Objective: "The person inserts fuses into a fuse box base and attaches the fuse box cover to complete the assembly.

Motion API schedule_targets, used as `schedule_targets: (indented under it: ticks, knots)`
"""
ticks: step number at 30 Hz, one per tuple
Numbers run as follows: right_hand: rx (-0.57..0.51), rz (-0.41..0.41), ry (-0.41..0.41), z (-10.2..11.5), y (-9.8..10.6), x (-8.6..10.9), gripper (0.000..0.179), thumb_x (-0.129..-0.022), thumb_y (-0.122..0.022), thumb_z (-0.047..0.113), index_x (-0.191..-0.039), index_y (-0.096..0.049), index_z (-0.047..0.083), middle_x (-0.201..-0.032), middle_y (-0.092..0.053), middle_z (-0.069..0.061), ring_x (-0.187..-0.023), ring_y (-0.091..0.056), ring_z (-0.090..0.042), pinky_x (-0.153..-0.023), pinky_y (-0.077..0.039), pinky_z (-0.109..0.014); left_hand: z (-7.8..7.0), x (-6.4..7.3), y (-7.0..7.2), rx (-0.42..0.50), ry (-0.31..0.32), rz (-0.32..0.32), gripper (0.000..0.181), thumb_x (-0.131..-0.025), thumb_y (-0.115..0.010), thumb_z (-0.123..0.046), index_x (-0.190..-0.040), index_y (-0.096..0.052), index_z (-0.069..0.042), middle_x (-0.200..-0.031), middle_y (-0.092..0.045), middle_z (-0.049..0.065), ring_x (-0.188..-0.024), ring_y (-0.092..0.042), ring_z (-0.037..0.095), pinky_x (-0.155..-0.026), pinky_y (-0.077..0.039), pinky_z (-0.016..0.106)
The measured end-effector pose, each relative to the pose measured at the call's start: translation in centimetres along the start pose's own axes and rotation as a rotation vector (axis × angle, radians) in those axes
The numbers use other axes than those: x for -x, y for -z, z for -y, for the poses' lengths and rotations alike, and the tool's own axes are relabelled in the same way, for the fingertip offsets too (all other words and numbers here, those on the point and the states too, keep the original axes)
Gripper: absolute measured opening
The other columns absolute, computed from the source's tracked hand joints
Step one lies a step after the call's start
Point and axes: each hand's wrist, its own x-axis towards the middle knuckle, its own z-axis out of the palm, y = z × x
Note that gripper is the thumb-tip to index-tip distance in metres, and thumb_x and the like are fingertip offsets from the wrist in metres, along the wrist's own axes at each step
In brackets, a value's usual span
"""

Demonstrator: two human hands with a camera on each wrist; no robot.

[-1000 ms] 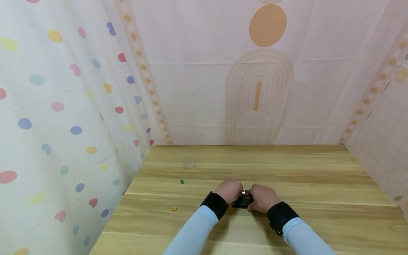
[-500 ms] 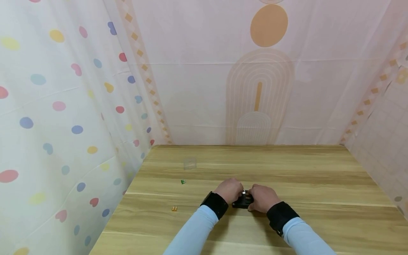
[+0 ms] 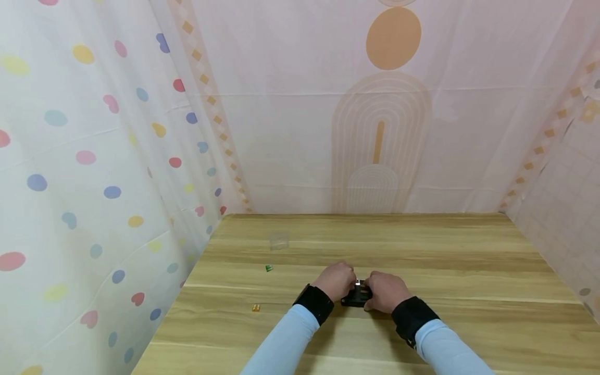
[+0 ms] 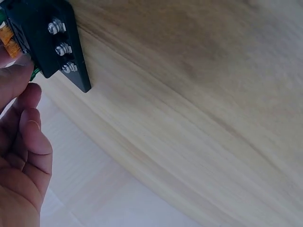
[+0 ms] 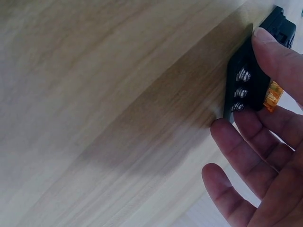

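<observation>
A black fuse block (image 3: 356,300) with a row of screw terminals lies on the wooden table between both hands. My right hand (image 3: 387,291) grips its right side, thumb on one face and fingertips at the lower edge. My left hand (image 3: 335,282) is at its left side, thumb and forefinger pinching a small green blade fuse (image 4: 34,74) at the block's edge. Beside that thumb, an orange blade fuse (image 4: 10,42) shows at the block; it also sticks out past the block in the right wrist view. The fingers partly hide both fuses.
On the table to the left lie a loose green fuse (image 3: 269,268) and, nearer, a loose orange fuse (image 3: 255,308). Farther back is a clear plastic cover (image 3: 279,241). Patterned curtains (image 3: 290,130) hang behind the table and along its sides.
</observation>
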Motion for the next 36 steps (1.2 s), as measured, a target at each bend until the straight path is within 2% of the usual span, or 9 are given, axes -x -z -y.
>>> schedule_targets:
  ticks: [7,14,18,22,28,36]
  knots:
    - [0.017,0.007,-0.004,0.1,0.1,0.1,0.031,-0.063,-0.093,0.020,-0.081,-0.070,0.008,-0.076,-0.054,0.002,-0.064,-0.049,-0.014,-0.062,-0.047,-0.037,-0.2,-0.2,0.0,0.011,0.020,0.008,0.014,-0.088,-0.076,-0.014,-0.075,-0.076,-0.018,-0.071,-0.065,-0.012,-0.071,-0.058,0.003,-0.066,-0.047,0.016]
    - [0.016,0.008,-0.009,0.4,0.2,0.2,0.031,-0.063,-0.093,0.019,-0.080,-0.069,0.008,-0.074,-0.052,0.002,-0.063,-0.047,-0.015,-0.060,-0.045,-0.036,-0.5,0.0,0.7,0.021,0.020,0.034,0.016,-0.087,-0.076,-0.009,-0.073,-0.074,-0.016,-0.064,-0.062,-0.011,-0.061,-0.053,0.002,-0.059,-0.044,0.015]
    - [0.008,0.010,-0.014,0.5,0.3,0.3,0.031,-0.063,-0.093,0.018,-0.079,-0.068,0.008,-0.074,-0.052,0.001,-0.063,-0.047,-0.015,-0.059,-0.045,-0.036,-0.8,0.0,1.0,-0.012,0.013,0.054,0.019,-0.086,-0.075,-0.006,-0.070,-0.071,-0.016,-0.061,-0.058,-0.011,-0.057,-0.048,0.002,-0.056,-0.042,0.016]
    - [0.015,0.004,-0.011,0.4,0.4,0.2,0.032,-0.062,-0.093,0.019,-0.079,-0.068,0.008,-0.075,-0.053,0.001,-0.064,-0.048,-0.015,-0.060,-0.046,-0.038,-1.1,-0.1,1.1,-0.056,0.016,0.055,0.021,-0.086,-0.075,-0.006,-0.069,-0.069,-0.017,-0.062,-0.057,-0.011,-0.058,-0.047,0.003,-0.056,-0.042,0.016]
    - [0.016,0.000,-0.005,0.2,0.2,0.2,0.032,-0.062,-0.093,0.019,-0.080,-0.069,0.009,-0.075,-0.054,0.000,-0.064,-0.049,-0.015,-0.060,-0.047,-0.039,-1.2,-0.3,1.0,-0.030,0.046,0.055,0.020,-0.086,-0.074,-0.006,-0.070,-0.069,-0.016,-0.062,-0.058,-0.010,-0.058,-0.048,0.002,-0.056,-0.042,0.016]
    - [0.017,-0.011,0.000,0.1,0.0,0.2,0.032,-0.061,-0.093,0.019,-0.079,-0.069,0.009,-0.075,-0.055,0.000,-0.064,-0.051,-0.015,-0.061,-0.050,-0.040,-1.2,-0.1,1.0,-0.065,0.024,0.054,0.023,-0.087,-0.073,-0.005,-0.068,-0.068,-0.016,-0.060,-0.057,-0.010,-0.056,-0.047,0.003,-0.054,-0.041,0.017]
